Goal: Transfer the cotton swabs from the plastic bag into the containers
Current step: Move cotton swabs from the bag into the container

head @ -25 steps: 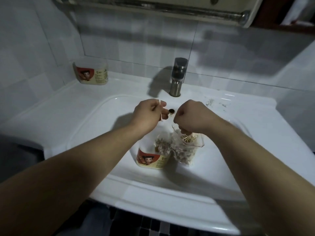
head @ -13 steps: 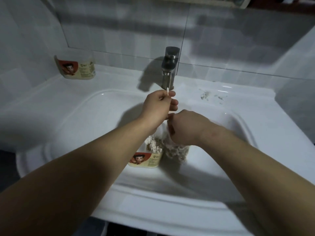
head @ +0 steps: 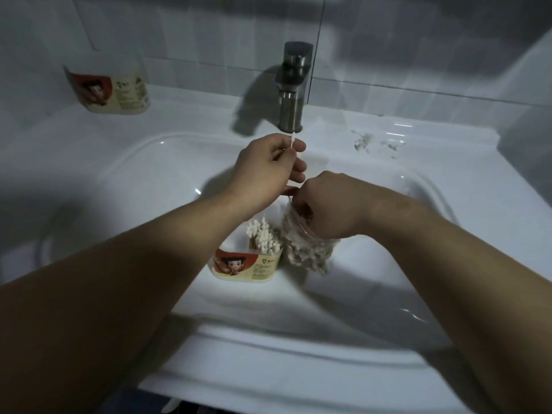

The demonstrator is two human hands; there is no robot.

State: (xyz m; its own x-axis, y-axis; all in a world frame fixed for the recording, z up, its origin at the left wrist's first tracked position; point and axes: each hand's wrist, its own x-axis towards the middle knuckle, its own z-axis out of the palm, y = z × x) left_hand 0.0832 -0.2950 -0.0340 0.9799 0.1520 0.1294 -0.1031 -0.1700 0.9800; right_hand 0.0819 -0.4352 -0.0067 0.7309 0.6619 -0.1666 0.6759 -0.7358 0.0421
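Left hand (head: 268,165): a single cotton swab (head: 292,141) is pinched upright between thumb and forefinger.
Right hand (head: 325,207): fingers are curled into the mouth of the plastic bag (head: 307,249), which is gripped just below the left hand.
Bag position: hung beneath the right hand, beside the open container (head: 248,264).
Container position: stood in the sink (head: 149,174) under the left wrist, swabs upright inside.
Second container (head: 110,91): placed well left of both hands.
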